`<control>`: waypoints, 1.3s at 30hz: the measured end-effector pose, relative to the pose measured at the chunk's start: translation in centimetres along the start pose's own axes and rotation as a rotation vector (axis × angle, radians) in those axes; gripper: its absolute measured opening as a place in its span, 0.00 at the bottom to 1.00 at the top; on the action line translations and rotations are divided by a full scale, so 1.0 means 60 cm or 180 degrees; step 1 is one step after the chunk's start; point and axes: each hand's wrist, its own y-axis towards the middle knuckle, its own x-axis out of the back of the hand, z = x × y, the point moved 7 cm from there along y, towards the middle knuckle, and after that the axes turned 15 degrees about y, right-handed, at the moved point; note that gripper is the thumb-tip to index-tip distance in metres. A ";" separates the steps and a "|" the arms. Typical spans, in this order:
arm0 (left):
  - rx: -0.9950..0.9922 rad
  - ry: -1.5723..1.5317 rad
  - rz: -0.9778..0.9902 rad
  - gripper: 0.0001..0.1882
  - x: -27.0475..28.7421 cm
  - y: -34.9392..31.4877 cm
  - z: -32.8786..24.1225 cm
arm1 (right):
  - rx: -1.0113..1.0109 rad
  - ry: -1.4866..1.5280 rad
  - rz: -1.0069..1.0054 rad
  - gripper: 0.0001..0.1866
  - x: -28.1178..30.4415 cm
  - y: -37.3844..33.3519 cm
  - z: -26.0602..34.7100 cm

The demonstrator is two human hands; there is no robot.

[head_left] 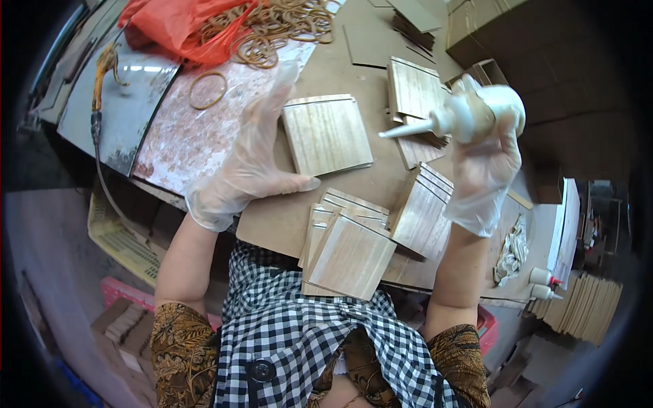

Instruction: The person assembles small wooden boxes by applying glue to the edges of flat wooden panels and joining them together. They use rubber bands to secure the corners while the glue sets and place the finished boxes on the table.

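Note:
My right hand [486,156], in a thin clear glove, grips a white squeeze bottle [503,105] on its side, its long nozzle pointing left. The nozzle tip hangs just right of a square wooden panel [328,136], which seems to lie on one or more others. My left hand [245,156], gloved too, is open at that panel's left edge, thumb by the near corner and fingers stretched away; whether it touches is unclear. Nearer me lies a fanned pile of grooved wooden panels [354,255]. More panels [423,211] lean to its right, and another stack [413,88] stands behind.
Rubber bands [286,27] spill from a red plastic bag [183,30] at the far left; one loose band [208,90] lies apart. A yellow-handled tool [103,75] with a cord rests further left. Crumpled cloth [513,251] and small bottles [542,276] sit at the right edge.

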 end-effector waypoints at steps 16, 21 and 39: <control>-0.0341 -0.0985 0.0209 0.72 -0.120 0.236 -0.074 | 0.0629 0.0846 -0.0352 0.35 0.096 -0.175 0.164; 0.0284 -0.0731 0.0827 0.74 -0.181 0.229 -0.037 | 0.0655 0.1024 -0.0502 0.37 0.101 -0.175 0.168; 0.0920 -0.3250 0.1067 0.62 -0.091 0.045 -0.178 | -0.0027 0.1452 -0.0178 0.41 0.004 -0.102 -0.040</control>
